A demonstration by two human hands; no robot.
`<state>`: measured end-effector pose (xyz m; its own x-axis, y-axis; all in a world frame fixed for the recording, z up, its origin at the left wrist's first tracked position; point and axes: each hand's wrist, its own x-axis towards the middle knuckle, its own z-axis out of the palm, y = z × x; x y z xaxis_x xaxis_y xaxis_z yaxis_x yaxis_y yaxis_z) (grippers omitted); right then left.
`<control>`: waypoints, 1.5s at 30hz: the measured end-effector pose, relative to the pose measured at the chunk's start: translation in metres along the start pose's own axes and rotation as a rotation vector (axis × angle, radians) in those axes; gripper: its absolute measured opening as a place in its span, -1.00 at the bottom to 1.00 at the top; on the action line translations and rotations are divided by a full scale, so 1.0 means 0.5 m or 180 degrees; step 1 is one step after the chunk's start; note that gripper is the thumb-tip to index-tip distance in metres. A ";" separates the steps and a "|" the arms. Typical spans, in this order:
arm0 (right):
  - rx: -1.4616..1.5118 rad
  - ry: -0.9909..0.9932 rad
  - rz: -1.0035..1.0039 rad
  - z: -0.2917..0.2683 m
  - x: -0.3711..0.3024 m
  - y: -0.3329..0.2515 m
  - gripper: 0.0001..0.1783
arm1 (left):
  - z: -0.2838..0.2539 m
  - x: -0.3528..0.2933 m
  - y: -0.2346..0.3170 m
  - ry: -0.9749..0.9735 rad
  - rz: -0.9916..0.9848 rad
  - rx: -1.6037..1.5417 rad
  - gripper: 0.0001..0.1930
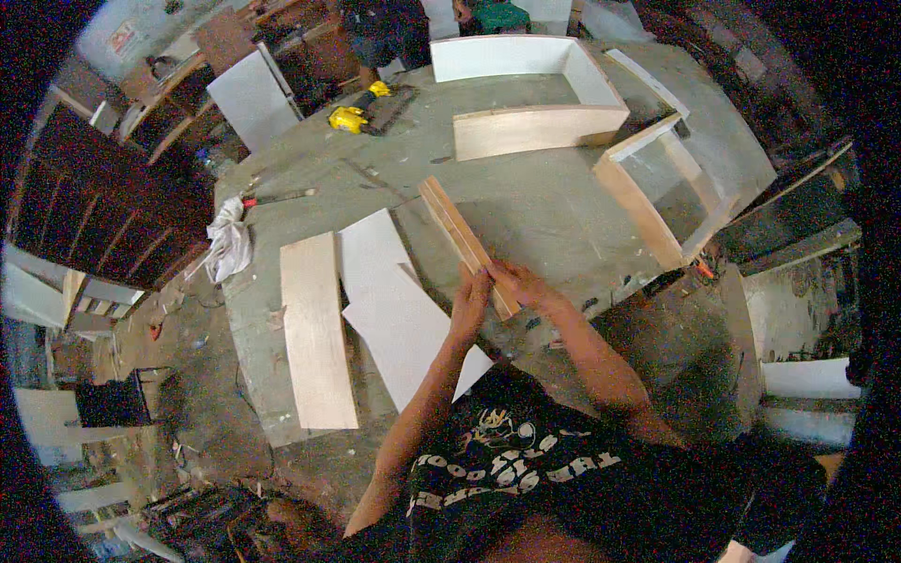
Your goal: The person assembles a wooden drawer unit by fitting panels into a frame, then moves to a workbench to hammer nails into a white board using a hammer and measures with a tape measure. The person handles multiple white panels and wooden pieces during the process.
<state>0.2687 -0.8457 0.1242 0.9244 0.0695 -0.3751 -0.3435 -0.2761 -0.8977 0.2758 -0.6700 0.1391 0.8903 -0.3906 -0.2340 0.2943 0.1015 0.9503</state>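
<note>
While in L hand (pixel 471 305) & R hand (pixel 524 284) grip, long wood pc (pixel 459 232); white lettering (pixel 511 466) on blk shirt (pixel 648 493).

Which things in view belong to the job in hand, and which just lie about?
Probably the job: narrow wooden piece, held by left hand and right hand; wooden board; white panels; three-sided frame; four-sided frame.

Apparently lying about: white cloth; red-handled tool; yellow power tool.

- Dim, uneven light; its source is unclear.
- White panels (pixel 385 272) reflect brightest.
- Soft shadow dulls the worktable (pixel 554 183) just right of the wooden strips (pixel 455 230).
- Coloured grain speckles the dark T-shirt (pixel 544 493).
- Fisheye curvature bends straight edges; black vignetting swallows the corners.
- Background detail looks smeared.
</note>
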 end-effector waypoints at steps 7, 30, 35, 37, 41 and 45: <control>-0.0052 -0.0044 0.0253 0.021 0.012 0.004 -0.23 | -0.031 0.003 0.004 0.0048 0.0142 0.0257 -0.45; -0.0290 0.1203 0.0249 0.042 -0.009 0.064 -0.12 | -0.077 0.046 -0.099 0.1190 0.0396 0.0684 -0.57; -0.2044 0.2258 -0.0580 -0.082 -0.060 0.034 -0.30 | -0.115 0.019 -0.095 0.0526 0.0843 0.1494 -0.37; -0.2023 0.2466 -0.0474 -0.200 -0.095 0.032 -0.36 | -0.107 -0.012 -0.099 0.0764 0.0980 0.2042 -0.29; -0.3088 0.3176 0.0088 -0.552 -0.169 0.082 -0.38 | -0.066 -0.051 -0.118 0.0620 0.1230 0.2975 -0.18; -0.3892 0.2464 0.1348 -0.719 -0.155 0.163 -0.38 | -0.051 -0.069 -0.132 0.0767 0.1254 0.3190 -0.27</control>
<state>0.2285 -1.2183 0.1631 0.7859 -0.6182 0.0116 -0.6143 -0.7784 0.1294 0.2346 -0.6400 0.0793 0.9363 -0.2944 0.1917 -0.3433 -0.6507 0.6773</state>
